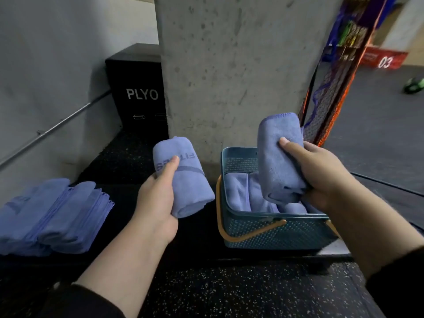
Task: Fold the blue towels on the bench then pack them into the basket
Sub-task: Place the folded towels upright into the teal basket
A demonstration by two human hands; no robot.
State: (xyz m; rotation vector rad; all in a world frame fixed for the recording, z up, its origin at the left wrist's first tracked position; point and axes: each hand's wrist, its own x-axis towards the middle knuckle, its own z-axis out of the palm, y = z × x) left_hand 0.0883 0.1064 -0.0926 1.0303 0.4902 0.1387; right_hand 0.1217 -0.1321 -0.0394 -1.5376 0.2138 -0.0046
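- Right hand (321,173) grips a rolled blue towel (280,157), thumb across the front, fingers wrapped behind; roll held upright, long axis running 12 to 6 o'clock, top tilted slightly toward 11
- Lower end of that roll sits directly above the open basket (275,235); whether it touches the towels beneath, cannot tell
- Basket: teal, perforated walls, orange handle (247,235) folded down over the near wall; it stands on the dark bench (195,244) at 3 o'clock from frame centre, against the concrete pillar (241,65)
- Packed towels (243,193) already stand on end inside, filling the left and middle of the basket
- Left hand (158,203) holds a second rolled towel (181,177), thumb on the printed face, long axis 11 to 5 o'clock; it hangs over the bench just at 9 o'clock of the basket, outside the rim
- Stack of folded towels (52,214) lies at 9 o'clock on the bench, well apart from both hands
- Judgement: packing step in progress; right hand is nearer and already aligned, so a straight drop toward 6 o'clock should seat its roll beside the others
- Judgement: left roll needs a shift toward 3 o'clock and a turn upright before it fits
- Risk, judged: free space looks tight, so the roll may wedge or unroll
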